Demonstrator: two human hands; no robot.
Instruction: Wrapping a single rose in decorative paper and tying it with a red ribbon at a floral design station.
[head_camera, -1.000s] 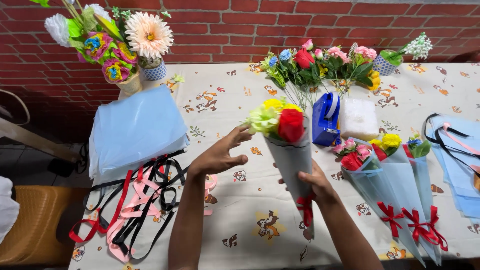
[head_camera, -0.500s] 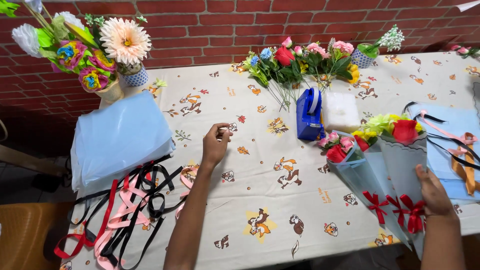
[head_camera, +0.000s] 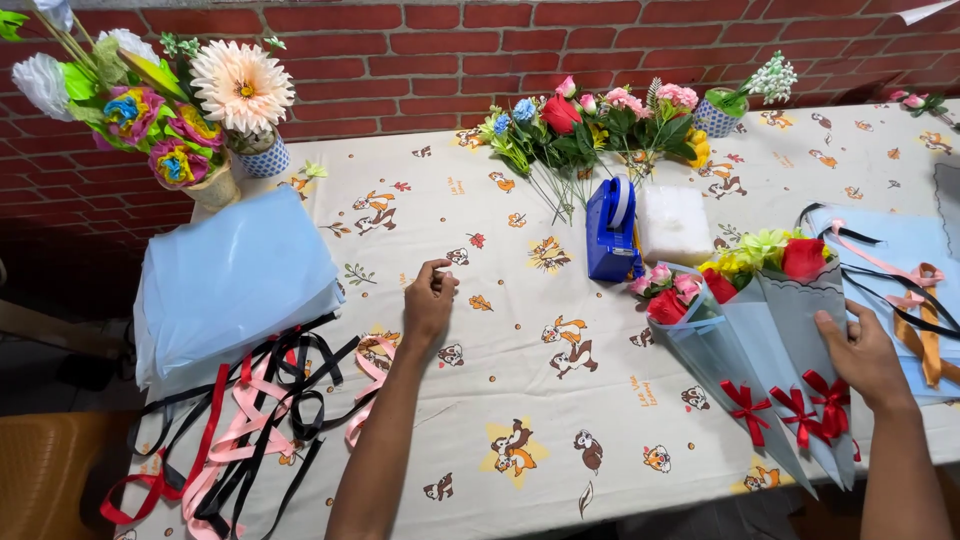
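- Pale blue paper cones wrap three small bouquets that lie side by side to the right of the blue tape dispenser; laid flat with their tips toward the near edge, they cannot roll and their red bows stay on top.
- The right hand rests its fingers against the outermost bouquet, the one with a red rose and yellow-green blooms, at the cone's right edge just above the bow; the fingers curl loosely on the paper, pressing rather than clamping, probably to settle it beside its neighbours.
- The left hand sits left of the tape dispenser on the printed cloth of the tabletop, its fingers bent inward and its fingertips drawn together; whether it pinches something small I cannot tell.
- The two hands are well apart, with the tape dispenser's side of the tabletop between them.
- A white block lies just right of the tape dispenser, and loose stemmed flowers lie behind it, near the brick wall.
- Far left of the dispenser, a stack of blue wrapping sheets lies flat, with pink, red and black ribbons spilling off its near side.
- More ribbons and blue sheets lie at the right, beyond the bouquets.
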